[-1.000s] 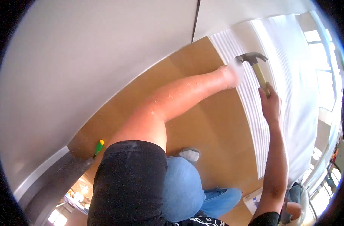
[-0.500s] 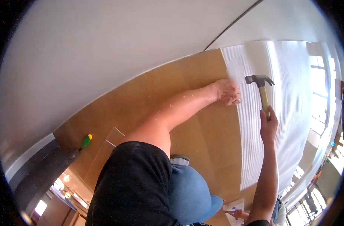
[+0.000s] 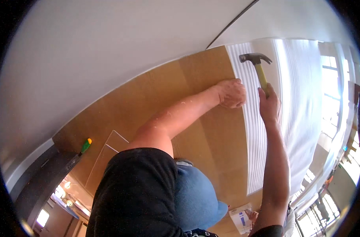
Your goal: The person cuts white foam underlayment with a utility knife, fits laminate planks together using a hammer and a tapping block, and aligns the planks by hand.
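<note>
Head view of a person working over a brown board (image 3: 164, 93) with both bare hands. The right hand (image 3: 270, 104) grips the lower part of the yellow handle of a claw hammer (image 3: 260, 71), fingers wrapped around it; the dark head lies farther from the person than this hand, its striking face toward the left and its claw toward the right. The hammer appears over a white ribbed strip (image 3: 255, 158); contact between the two cannot be determined. The left hand (image 3: 231, 93), back uppermost, is at the board's edge beside the strip, its fingers bent under; their tips are hidden, so whether they pinch anything cannot be told. A tool with a green-and-yellow handle (image 3: 85, 146) lies at the far left, near a dark beam (image 3: 38, 173). Lower right, another person's hand (image 3: 252, 215) touches a white sheet (image 3: 236, 219). A pale grey panel (image 3: 109, 47) borders the board's far side.
</note>
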Tool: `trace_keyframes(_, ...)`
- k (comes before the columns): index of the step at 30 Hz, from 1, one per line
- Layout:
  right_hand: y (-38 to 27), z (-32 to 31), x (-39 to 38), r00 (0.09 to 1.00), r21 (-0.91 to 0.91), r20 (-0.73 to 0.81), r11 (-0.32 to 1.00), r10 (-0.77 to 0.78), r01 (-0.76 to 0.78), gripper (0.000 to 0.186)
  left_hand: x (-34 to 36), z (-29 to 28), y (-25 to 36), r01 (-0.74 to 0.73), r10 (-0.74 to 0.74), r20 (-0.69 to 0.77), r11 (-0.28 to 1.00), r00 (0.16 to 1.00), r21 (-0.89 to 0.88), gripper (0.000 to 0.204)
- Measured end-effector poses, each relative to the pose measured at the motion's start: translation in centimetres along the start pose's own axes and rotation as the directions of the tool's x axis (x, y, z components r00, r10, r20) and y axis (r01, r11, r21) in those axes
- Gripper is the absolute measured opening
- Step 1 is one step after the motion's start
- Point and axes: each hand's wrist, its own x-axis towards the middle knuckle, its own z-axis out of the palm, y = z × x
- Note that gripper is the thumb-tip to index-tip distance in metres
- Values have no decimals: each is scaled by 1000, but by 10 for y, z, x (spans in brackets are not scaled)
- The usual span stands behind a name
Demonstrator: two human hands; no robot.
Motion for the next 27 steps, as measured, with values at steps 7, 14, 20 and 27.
trace_keyframes(7, -18, -8, -12, 997, -151, 6, 985, -78, 78, 34, -3, -8, 15, 54, -51, -97, 998, 994, 22, 24)
trace_keyframes(14, -26, -1, -17, 993, -130, -16, 985, -114, 111, 29, -3, -3, 17, 45, -47, -177, 999, 983, -15, 24)
trace_keyframes(20, -26, 0, -16, 996, -91, -18, 992, -91, 89, 30, 4, -10, 14, 53, -52, -14, 998, 999, 27, 27)
trace_keyframes(27, -13, 3, -8, 997, -86, -19, 994, -69, 67, 33, 4, -10, 13, 65, -65, 28, 998, 998, 4, 27)
